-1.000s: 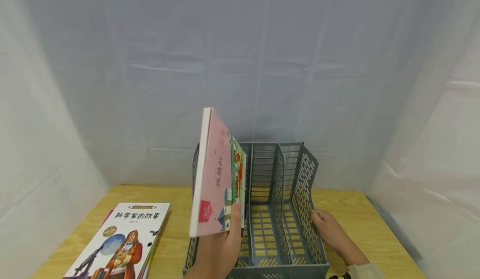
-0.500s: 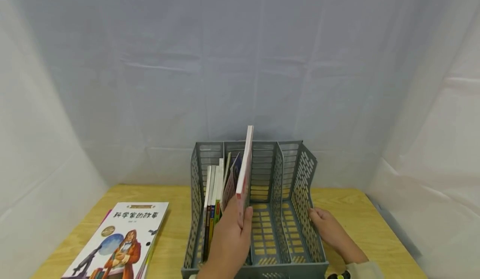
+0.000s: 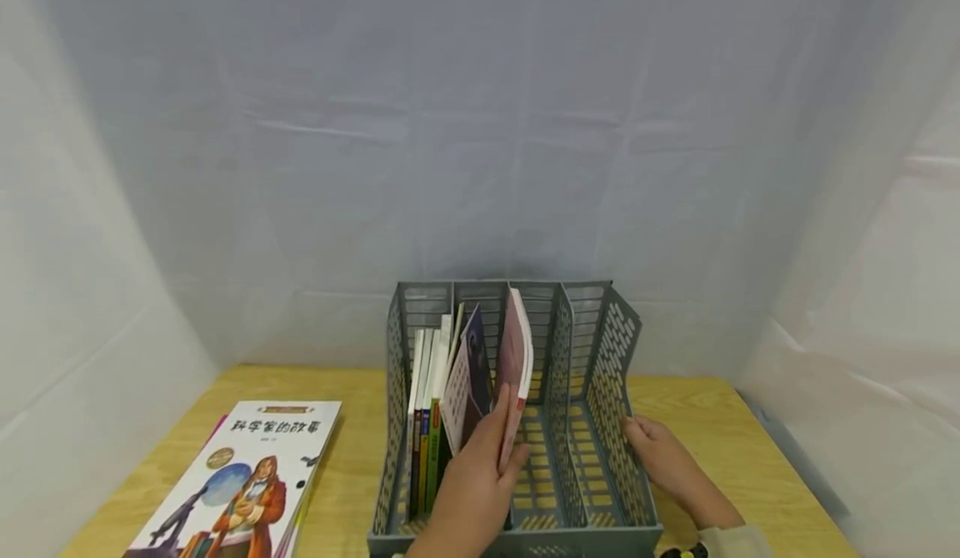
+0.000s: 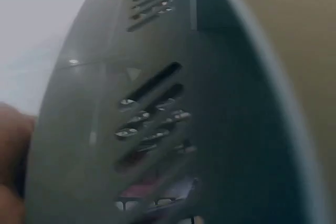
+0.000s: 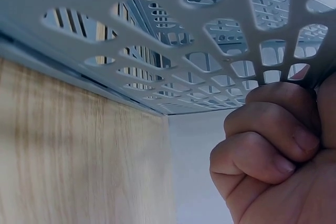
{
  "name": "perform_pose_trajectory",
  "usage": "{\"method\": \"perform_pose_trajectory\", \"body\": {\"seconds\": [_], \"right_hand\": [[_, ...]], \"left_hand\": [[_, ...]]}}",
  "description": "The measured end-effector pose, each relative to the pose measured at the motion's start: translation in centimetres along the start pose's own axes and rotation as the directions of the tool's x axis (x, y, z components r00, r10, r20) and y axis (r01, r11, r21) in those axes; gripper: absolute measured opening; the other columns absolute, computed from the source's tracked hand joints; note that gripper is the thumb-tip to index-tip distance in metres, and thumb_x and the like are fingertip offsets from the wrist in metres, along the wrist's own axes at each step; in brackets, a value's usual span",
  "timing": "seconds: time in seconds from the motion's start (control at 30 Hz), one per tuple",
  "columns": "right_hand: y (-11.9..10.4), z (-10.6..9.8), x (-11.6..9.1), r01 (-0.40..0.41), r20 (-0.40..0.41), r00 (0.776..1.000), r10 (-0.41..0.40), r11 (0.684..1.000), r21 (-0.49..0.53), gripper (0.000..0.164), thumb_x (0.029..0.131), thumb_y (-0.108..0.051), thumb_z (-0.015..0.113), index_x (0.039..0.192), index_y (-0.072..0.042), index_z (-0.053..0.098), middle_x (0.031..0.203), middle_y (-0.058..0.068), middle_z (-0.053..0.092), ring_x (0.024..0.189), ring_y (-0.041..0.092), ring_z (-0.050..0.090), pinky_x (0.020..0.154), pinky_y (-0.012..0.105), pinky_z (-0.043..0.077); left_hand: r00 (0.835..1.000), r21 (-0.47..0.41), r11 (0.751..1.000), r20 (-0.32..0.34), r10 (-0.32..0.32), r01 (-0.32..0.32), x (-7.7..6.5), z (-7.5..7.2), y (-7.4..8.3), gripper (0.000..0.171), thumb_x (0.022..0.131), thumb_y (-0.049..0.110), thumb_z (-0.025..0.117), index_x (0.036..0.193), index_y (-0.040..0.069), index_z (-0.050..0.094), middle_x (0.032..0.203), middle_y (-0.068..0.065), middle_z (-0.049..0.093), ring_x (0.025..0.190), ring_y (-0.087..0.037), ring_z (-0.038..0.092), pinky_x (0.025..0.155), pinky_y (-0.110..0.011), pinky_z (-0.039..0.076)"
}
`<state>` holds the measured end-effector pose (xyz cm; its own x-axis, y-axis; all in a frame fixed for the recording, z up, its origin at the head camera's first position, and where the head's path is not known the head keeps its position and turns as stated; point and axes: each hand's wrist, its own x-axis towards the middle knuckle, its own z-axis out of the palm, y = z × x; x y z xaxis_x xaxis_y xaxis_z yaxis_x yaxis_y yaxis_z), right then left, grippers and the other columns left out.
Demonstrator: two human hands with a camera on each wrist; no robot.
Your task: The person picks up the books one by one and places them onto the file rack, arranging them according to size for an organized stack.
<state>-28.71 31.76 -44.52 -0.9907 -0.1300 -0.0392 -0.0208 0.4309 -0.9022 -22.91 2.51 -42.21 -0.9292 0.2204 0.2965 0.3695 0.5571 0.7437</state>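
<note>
In the head view my left hand (image 3: 476, 487) pinches a thin pink book (image 3: 516, 366) between thumb and fingers. The book stands on edge, spine-side tilted, partly down in a grey plastic file rack (image 3: 517, 540); its lower end is hidden, so the exact compartment is unclear. A purple-and-white book (image 3: 468, 371) leans just left of it. My right hand (image 3: 667, 466) holds the rack's right side wall; in the right wrist view its fingers (image 5: 262, 129) are curled against the perforated wall (image 5: 205, 51). The left wrist view shows the rack's front lip (image 4: 79, 129) close up.
Several upright books (image 3: 423, 425) fill the rack's left part. A short stack lies left on the wooden table (image 3: 360, 425), topped by a white book (image 3: 247, 483) with a red-coated figure. White sheeting (image 3: 480, 125) encloses the back and sides.
My left hand has carried the pink book rightward and down into the rack, turning it edge-on. The right hand stays at the rack's right wall.
</note>
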Motion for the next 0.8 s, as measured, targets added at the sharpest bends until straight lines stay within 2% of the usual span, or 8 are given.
{"method": "perform_pose_trajectory", "body": {"seconds": [0.1,0.23,0.33,0.37,0.43,0.53,0.63,0.8], "right_hand": [[0.2,-0.1,0.0,-0.004,0.022,1.0,0.003,1.0,0.022,0.043,0.114,-0.034,0.034,0.084,-0.007,0.049,0.072,0.005,0.056,0.061,0.018,0.054,0.057,0.031,0.052],[0.5,-0.2,0.0,-0.007,0.018,1.0,0.006,1.0,0.025,0.043,0.114,-0.034,0.034,0.085,-0.007,0.049,0.073,0.005,0.058,0.062,0.019,0.056,0.058,0.032,0.052],[0.4,-0.1,-0.1,-0.001,0.007,1.0,0.001,1.0,0.021,0.042,0.114,-0.034,0.035,0.083,-0.008,0.047,0.072,0.004,0.055,0.061,0.017,0.053,0.057,0.031,0.05],[0.4,-0.1,-0.1,0.001,0.008,1.0,-0.002,1.0,0.024,0.042,0.114,-0.034,0.035,0.082,-0.008,0.047,0.071,0.004,0.055,0.06,0.017,0.052,0.057,0.031,0.05],[0.3,0.0,-0.2,0.003,0.011,1.0,-0.003,1.0,0.026,0.042,0.114,-0.034,0.036,0.082,-0.009,0.046,0.07,0.003,0.054,0.06,0.016,0.052,0.057,0.03,0.05],[0.0,0.0,-0.3,-0.001,0.006,1.0,0.001,1.0,0.017,0.041,0.113,-0.033,0.036,0.081,-0.009,0.046,0.069,0.003,0.053,0.058,0.016,0.051,0.055,0.03,0.049],[-0.2,0.0,-0.4,-0.008,-0.029,1.0,0.008,1.0,-0.008,0.041,0.113,-0.033,0.037,0.079,-0.01,0.044,0.066,0.001,0.048,0.057,0.014,0.044,0.053,0.028,0.045],[-0.5,0.1,-0.2,-0.003,-0.054,0.999,0.003,1.0,-0.014,0.042,0.113,-0.031,0.038,0.076,-0.01,0.043,0.064,0.0,0.045,0.056,0.013,0.041,0.053,0.028,0.042]], "left_hand": [[0.996,0.009,0.999,0.076,-0.046,0.045,0.1,0.1,-0.1,0.086,0.102,0.042,0.066,0.167,0.019,0.015,0.157,-0.019,0.043,0.086,-0.021,0.072,0.066,-0.039,0.055],[0.988,0.056,0.997,0.142,-0.059,0.052,0.1,-0.3,-0.2,0.094,0.096,0.038,0.075,0.166,0.01,0.018,0.154,-0.022,0.046,0.072,-0.014,0.068,0.06,-0.034,0.052],[0.98,0.07,0.996,0.184,-0.073,0.061,-0.1,-1.1,0.0,0.093,0.096,0.042,0.074,0.165,0.007,0.022,0.121,-0.013,0.066,0.064,-0.012,0.063,0.056,-0.032,0.049],[0.978,0.074,0.995,0.192,-0.078,0.065,-0.3,-1.4,0.2,0.09,0.096,0.042,0.073,0.164,0.006,0.026,0.108,-0.006,0.069,0.058,-0.011,0.059,0.052,-0.031,0.045],[0.981,0.1,0.993,0.182,-0.072,0.054,-0.8,-2.2,0.6,0.076,0.097,0.044,0.072,0.155,0.003,0.044,0.086,0.005,0.067,0.051,-0.008,0.053,0.047,-0.029,0.042],[0.988,0.166,0.986,0.146,-0.047,0.022,-1.5,-3.3,1.4,0.045,0.098,0.041,0.07,0.128,0.007,0.07,0.065,0.014,0.062,0.045,-0.005,0.049,0.042,-0.028,0.039],[0.989,0.203,0.979,0.143,-0.035,0.005,-1.7,-4.1,2.0,0.025,0.099,0.035,0.069,0.104,0.012,0.077,0.06,0.014,0.06,0.045,-0.003,0.05,0.041,-0.026,0.039],[0.982,0.232,0.972,0.172,-0.073,0.032,-1.3,-4.3,1.6,0.021,0.1,0.03,0.069,0.1,0.011,0.077,0.063,0.011,0.061,0.048,-0.005,0.051,0.044,-0.027,0.041]]}}
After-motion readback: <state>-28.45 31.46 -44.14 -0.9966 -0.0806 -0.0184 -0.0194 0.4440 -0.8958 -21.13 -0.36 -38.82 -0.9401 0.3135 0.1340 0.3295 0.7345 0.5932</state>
